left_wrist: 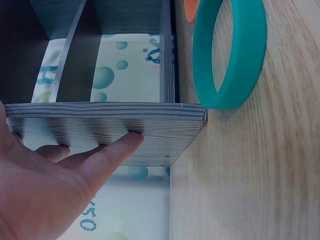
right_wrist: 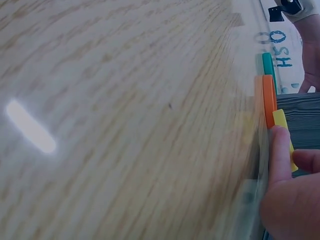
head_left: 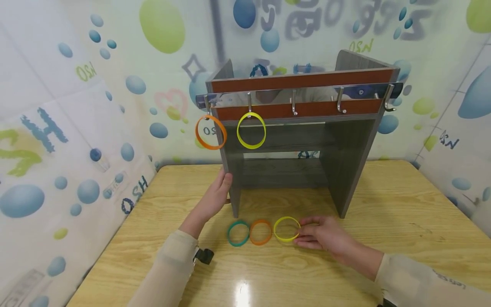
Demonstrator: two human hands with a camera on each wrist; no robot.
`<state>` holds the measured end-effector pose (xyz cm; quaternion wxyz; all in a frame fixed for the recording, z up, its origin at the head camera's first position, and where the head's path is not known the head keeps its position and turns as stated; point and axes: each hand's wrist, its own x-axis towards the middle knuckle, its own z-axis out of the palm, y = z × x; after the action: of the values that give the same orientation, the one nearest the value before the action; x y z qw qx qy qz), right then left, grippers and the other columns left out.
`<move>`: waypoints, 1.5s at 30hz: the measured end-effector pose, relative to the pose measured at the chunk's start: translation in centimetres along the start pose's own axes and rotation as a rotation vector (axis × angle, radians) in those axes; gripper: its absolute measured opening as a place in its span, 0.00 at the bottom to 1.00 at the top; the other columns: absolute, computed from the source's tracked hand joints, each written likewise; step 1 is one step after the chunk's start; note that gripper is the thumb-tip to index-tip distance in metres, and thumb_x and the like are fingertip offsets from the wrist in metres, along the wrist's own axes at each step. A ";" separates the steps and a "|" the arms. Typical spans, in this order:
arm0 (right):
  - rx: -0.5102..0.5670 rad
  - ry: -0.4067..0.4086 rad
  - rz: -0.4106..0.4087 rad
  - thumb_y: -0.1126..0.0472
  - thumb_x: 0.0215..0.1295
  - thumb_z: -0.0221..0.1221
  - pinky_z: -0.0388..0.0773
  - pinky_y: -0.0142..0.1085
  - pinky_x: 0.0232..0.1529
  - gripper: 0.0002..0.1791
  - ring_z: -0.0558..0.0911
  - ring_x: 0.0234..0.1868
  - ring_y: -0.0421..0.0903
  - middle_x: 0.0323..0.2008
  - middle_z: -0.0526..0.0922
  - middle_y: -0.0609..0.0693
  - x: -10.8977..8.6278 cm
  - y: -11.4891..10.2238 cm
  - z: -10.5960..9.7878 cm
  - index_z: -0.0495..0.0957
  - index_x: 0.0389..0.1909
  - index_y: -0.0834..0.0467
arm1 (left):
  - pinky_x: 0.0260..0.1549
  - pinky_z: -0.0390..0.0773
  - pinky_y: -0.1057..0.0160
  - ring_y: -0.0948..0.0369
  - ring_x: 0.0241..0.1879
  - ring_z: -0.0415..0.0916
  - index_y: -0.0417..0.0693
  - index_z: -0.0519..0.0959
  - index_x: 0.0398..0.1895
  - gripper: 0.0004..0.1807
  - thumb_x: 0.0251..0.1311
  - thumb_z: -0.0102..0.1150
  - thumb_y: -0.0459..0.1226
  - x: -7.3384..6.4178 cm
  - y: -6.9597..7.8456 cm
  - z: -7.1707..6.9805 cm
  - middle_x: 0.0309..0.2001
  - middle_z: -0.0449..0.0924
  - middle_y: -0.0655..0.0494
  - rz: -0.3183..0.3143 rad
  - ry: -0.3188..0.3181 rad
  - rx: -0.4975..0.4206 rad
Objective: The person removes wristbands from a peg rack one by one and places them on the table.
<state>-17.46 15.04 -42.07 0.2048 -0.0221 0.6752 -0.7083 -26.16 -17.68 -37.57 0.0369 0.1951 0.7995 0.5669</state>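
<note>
Pale sleeves [head_left: 165, 268] come in low, and beyond them spreads the wood-grain bench [head_left: 414, 221], a bright glare near its front edge. Blue and green blobs and lettering cover the wall hanging [head_left: 161, 94] all round. Now look at the grey shelf unit [head_left: 354, 145]: five hooks along its rail [head_left: 314, 94], a hanging orange ring [head_left: 211, 147] on the far-left one, a hanging yellow ring [head_left: 251, 147] next to it.

Down on the bench, in front of the unit, it's teal ring [head_left: 238, 244], orange ring [head_left: 261, 243], yellow ring [head_left: 285, 240] in a row, and the right hand [head_left: 327, 234] has that last one pinched at its right side! Left hand [head_left: 215, 196] grips nothing, its extended fingers laid against the unit's side panel.

Over to the left wrist view, which shows those fingertips on the panel's outer face, hard to see from the head. Right wrist catches a digit on either side of the yellow band. Only a sliver of orange shows at the left wrist's top edge; right wrist crops the left hand, and its lower edge blurs.
</note>
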 end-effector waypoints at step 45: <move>-0.110 0.038 0.005 0.69 0.75 0.60 0.92 0.37 0.41 0.27 0.91 0.33 0.45 0.35 0.87 0.59 1.3 0.7 1.5 0.66 0.66 0.81 | 0.61 0.78 0.26 0.35 0.82 0.55 0.76 0.36 0.88 0.35 0.84 0.27 0.61 0.2 -0.4 -0.1 0.88 0.42 0.48 -0.007 0.001 -0.002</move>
<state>-17.98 13.19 -42.92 0.1920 -0.0182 0.7170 -0.6698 -26.48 -17.82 -37.84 0.0386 0.1917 0.7997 0.5676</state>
